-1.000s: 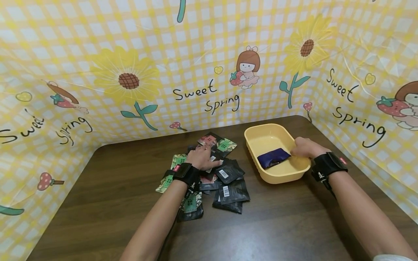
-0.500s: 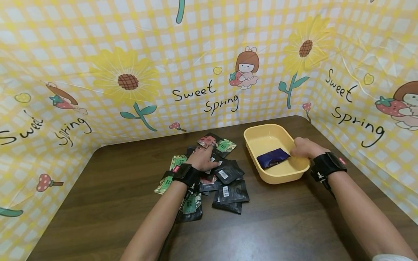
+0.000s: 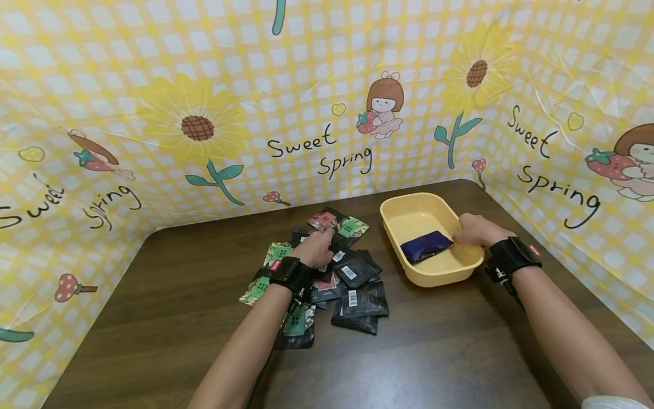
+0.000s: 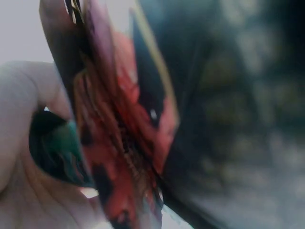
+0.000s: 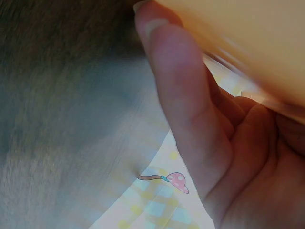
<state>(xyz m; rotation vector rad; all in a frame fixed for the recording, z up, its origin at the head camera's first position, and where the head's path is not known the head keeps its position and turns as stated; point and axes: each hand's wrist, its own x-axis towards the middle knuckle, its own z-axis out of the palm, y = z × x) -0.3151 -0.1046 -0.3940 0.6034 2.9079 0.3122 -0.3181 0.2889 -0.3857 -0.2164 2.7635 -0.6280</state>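
A pile of small black, green and red sachets (image 3: pixel 357 298) lies mid-table. My left hand (image 3: pixel 318 250) rests on the pile's far part with its fingers curled. The left wrist view shows a red sachet (image 4: pixel 119 157) pinched against the palm, with a green one (image 4: pixel 57 152) behind it. My right hand (image 3: pixel 472 230) grips the right rim of a yellow tray (image 3: pixel 429 278). In the right wrist view a finger (image 5: pixel 181 109) runs along the tray wall (image 5: pixel 257 43). A dark blue sachet (image 3: pixel 426 246) lies inside the tray.
The dark wooden table (image 3: pixel 434 352) is walled on three sides by a yellow checked cloth with sunflowers (image 3: pixel 327 85). Bare tabletop lies to the left of the pile and along the near edge.
The left hand's fingers, stretched out to the right over the pile a second ago, have curled in around a sachet. The right hand and tray have stayed put.
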